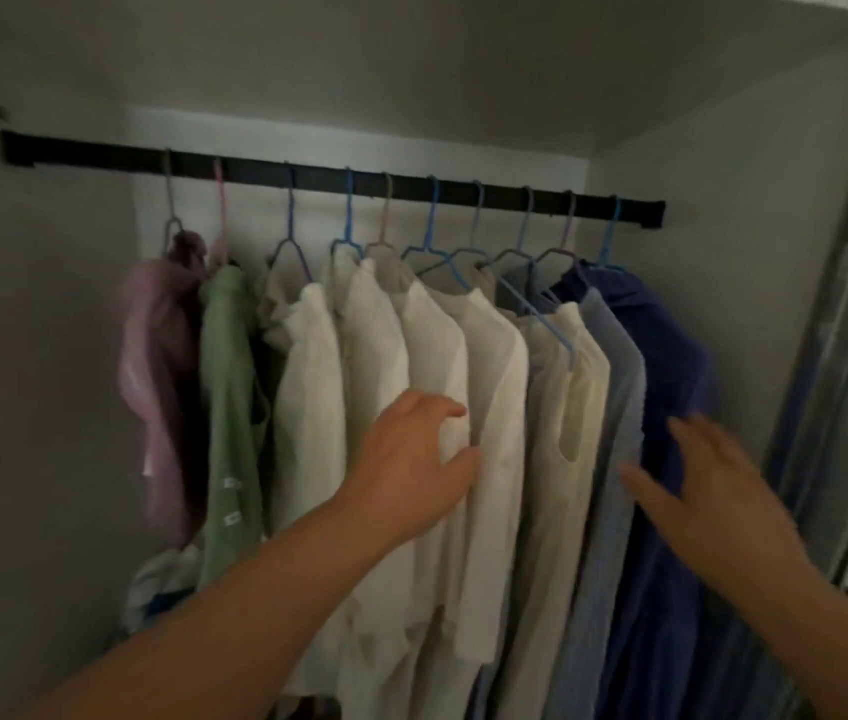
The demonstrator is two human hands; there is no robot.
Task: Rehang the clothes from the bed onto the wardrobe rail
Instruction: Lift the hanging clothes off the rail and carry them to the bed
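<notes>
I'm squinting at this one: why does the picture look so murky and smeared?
Head view: the wardrobe is dimly lit, brightest on its pale back panel; the right hand and pink garment are motion-blurred; the straight black rail bows from the wide lens.

A flat, matt black wardrobe rail (255, 166) carries thin blue and pink wire-like hangers (349, 220). The cream shirts (494, 356) look soft, slightly crumpled cloth; the dark blue garment (671, 356) looks smooth.

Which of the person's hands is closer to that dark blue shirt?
The right hand: it is spread open right in front of the dark blue shirt. The left hand grips a cream garment further left.
</notes>
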